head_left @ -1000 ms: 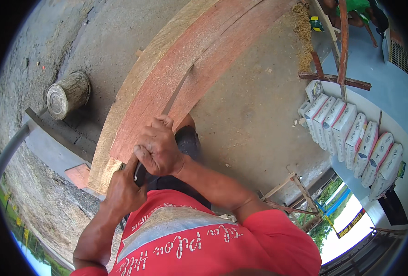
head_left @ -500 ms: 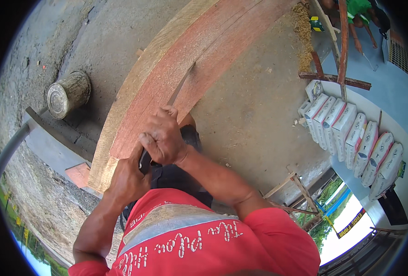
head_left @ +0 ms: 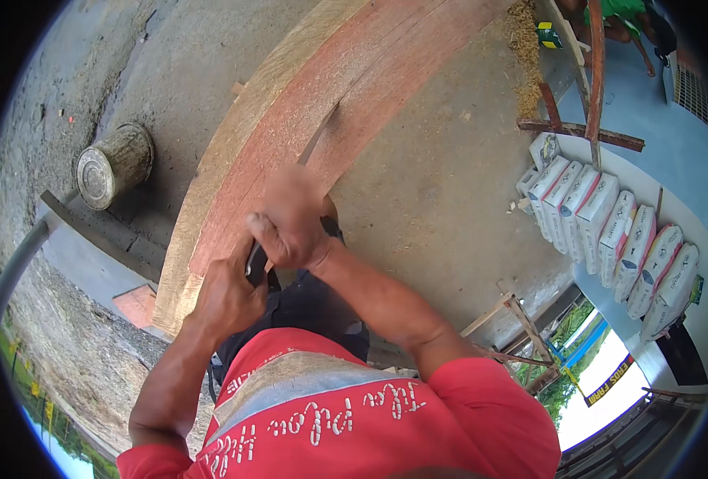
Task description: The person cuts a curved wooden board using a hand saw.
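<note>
A wide wooden board (head_left: 246,164), reddish on top with a pale side, curves from the near left to the far top of the view. A long thin line runs along its upper face. Both hands are wrapped round the black handle of a handsaw (head_left: 319,136), whose narrow blade points away and meets the board at that line. My left hand (head_left: 228,291) grips the handle nearest my body. Just ahead, my right hand (head_left: 290,219) closes over the front of the handle; its knuckles are blurred. The fingers hide most of the handle.
A dirty bucket (head_left: 116,166) lies tipped over at the left. White-and-pink sacks (head_left: 597,209) stand in a row at the right. Sawdust (head_left: 524,64) and a red-brown timber frame (head_left: 581,136) are at the far right, near a person in green (head_left: 621,12).
My hands have shifted slightly down and right in the view, along with the saw handle. The person in green has moved the arms back.
</note>
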`<state>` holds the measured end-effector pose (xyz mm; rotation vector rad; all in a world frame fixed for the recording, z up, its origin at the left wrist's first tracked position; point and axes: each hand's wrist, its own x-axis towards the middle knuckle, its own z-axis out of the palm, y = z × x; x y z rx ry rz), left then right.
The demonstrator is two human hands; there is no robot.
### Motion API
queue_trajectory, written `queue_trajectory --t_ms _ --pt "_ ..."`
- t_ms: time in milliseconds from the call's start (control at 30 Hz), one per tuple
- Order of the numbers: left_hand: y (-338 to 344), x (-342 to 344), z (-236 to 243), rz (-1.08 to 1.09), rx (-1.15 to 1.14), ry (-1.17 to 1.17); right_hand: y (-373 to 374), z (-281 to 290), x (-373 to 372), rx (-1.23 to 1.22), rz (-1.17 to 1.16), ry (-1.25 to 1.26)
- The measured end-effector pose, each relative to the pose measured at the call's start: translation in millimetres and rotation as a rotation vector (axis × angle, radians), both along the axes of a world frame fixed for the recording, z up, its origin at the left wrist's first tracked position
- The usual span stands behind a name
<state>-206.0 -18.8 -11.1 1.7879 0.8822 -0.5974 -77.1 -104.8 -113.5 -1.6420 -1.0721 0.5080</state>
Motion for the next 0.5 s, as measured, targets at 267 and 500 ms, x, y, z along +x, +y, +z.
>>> queue_trajectory --t_ms 267,500 --pt "24.6 104.6 -97.8 -0.046 0.146 -0.05 37.1 -87.2 107.0 0.027 0.023 -0.121" --pt "6.4 18.7 -16.2 0.008 -0.009 0.0 5.9 -13.7 19.1 -0.027 0.051 -0.051"
